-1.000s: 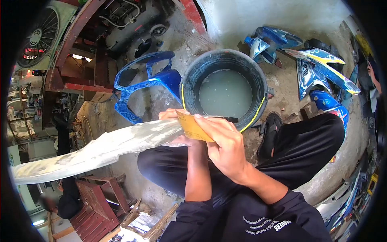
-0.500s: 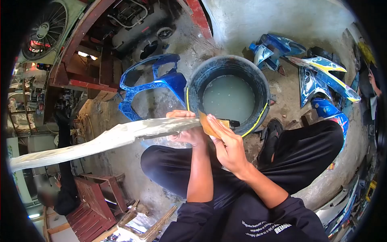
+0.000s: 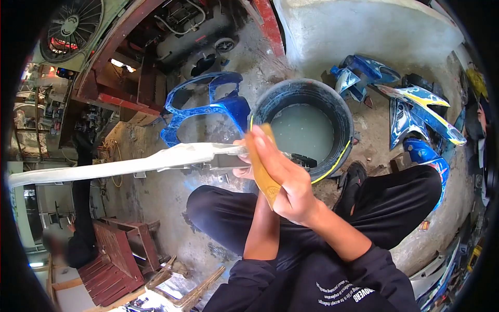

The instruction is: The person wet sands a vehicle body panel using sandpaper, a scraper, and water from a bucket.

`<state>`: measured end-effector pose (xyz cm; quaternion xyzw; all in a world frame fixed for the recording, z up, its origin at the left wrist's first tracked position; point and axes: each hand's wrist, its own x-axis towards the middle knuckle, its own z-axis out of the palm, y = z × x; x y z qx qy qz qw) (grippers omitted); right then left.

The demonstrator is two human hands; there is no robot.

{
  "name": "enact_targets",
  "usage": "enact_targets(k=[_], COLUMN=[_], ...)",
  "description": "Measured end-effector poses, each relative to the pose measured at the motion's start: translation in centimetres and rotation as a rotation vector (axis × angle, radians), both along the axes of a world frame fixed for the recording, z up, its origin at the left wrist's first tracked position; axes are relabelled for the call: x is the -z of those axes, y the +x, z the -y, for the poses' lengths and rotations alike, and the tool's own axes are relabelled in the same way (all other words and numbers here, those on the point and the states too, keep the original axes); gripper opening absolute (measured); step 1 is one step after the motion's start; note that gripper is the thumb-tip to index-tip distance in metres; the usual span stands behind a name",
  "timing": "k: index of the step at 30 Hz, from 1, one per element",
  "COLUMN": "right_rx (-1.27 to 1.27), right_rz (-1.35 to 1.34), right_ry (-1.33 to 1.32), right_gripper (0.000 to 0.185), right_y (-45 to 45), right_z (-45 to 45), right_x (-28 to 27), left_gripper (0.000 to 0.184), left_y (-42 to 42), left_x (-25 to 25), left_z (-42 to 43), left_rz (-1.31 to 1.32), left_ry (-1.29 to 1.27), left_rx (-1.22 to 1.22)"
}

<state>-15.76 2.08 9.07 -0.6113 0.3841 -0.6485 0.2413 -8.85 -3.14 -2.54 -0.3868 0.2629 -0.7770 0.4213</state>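
Observation:
A long whitish motorcycle body panel [image 3: 184, 155] stretches from the left edge to the middle, its narrow end with a black tip beside the bucket. My left hand [image 3: 242, 170] is closed around it near that end, partly hidden behind the panel and my other hand. In my right hand [image 3: 292, 188] is a folded tan sheet of sandpaper [image 3: 266, 183], with faint print on its back, bent between thumb and fingers against the panel's edge. Just beyond the hands stands a black bucket [image 3: 344, 112] holding cloudy water [image 3: 299, 134].
Left of the bucket lies a blue fairing frame [image 3: 171, 112]. Several blue, white and yellow panels [image 3: 416, 104] lie to the right. A dark red wooden bench [image 3: 114, 260] is at lower left, near another person [image 3: 80, 247]. A red-framed wooden cabinet [image 3: 122, 88] stands at upper left.
The panel has turned to show more of its narrow edge and inner side. My right hand has rotated and the sandpaper now stands more upright. The whole view has shifted slightly.

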Motion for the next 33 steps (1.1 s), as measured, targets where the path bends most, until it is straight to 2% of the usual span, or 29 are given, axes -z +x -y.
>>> enact_targets(k=[2,4,6,8,9,11,12,15,17,20,21,23,24,27,29,31,32,33], right_rx=[-0.093,-0.112,-0.111,0.013,0.026,-0.021,-0.067,-0.181,-0.196,-0.155,-0.096,-0.154,-0.203,-0.346,-0.443,-0.437,-0.421,-0.420], right_rz=[0.088,-0.068,-0.084,-0.161,-0.160,-0.058,0.042,0.105,0.066,-0.010,-0.049,0.002,0.058,-0.031,-0.037,-0.085,-0.126,-0.136], right_ry=[-0.011,-0.080,-0.053,0.086,0.086,0.014,-0.072,-0.128,-0.073,0.053,0.125,0.163,0.197,0.072,0.089,0.183,0.284,0.319], right_gripper=[0.081,0.081,0.081,0.061,0.056,0.061,0.066,0.064,0.061,0.053,0.048,0.045,0.042,0.045,0.047,0.048,0.048,0.050], right_y=[0.0,-0.6,-1.0,-1.1,-1.2,-0.8,-0.7,-0.5,-1.1,-2.1,-2.3,-2.4,-2.3,-1.7,-1.6,-2.6,-3.2,-3.8], right_z=[0.9,1.0,0.0,-0.6,-0.7,0.4,1.0,2.3,1.6,-0.2,-0.6,-0.6,-0.6,-0.2,-0.7,-1.4,-1.8,-2.0], right_x=[-1.4,-1.1,2.6,5.0,5.1,1.5,-0.3,-3.3,-1.7,3.6,4.7,3.2,2.2,0.5,0.6,2.2,3.0,3.6], left_gripper=[0.033,0.032,0.031,0.031,0.030,0.029,0.028,0.027,0.026,0.024,0.034,0.045,0.035,0.035,0.035,0.035,0.035,0.035], left_y=[0.4,1.5,2.4,2.3,2.1,1.4,1.1,0.8,0.8,1.3,1.9,2.0,1.7,6.1,8.2,8.0,7.7,7.2], left_x=[-4.2,0.1,4.4,4.5,4.5,3.3,2.8,1.5,1.0,1.4,2.9,2.1,1.0,-1.7,-5.8,-6.2,-6.4,-6.4], left_z=[-1.8,-0.3,1.3,1.6,1.1,0.7,0.7,0.6,0.5,0.6,1.2,1.4,0.9,1.9,1.7,2.9,3.2,3.3], left_rz=[-0.358,0.054,0.451,0.646,0.467,0.323,0.297,0.303,0.366,0.798,1.170,1.550,1.513,2.055,2.018,1.539,1.544,1.492], left_ry=[0.303,0.199,0.090,0.040,0.136,0.183,0.172,0.149,0.133,0.055,-0.068,-0.199,0.067,-0.468,-0.674,-0.684,-0.676,-0.647], left_rx=[0.282,-0.052,-0.401,-0.585,-0.420,-0.280,-0.252,-0.242,-0.276,-0.578,-0.852,-1.110,-1.000,-1.393,-1.184,-1.250,-1.252,-1.384])
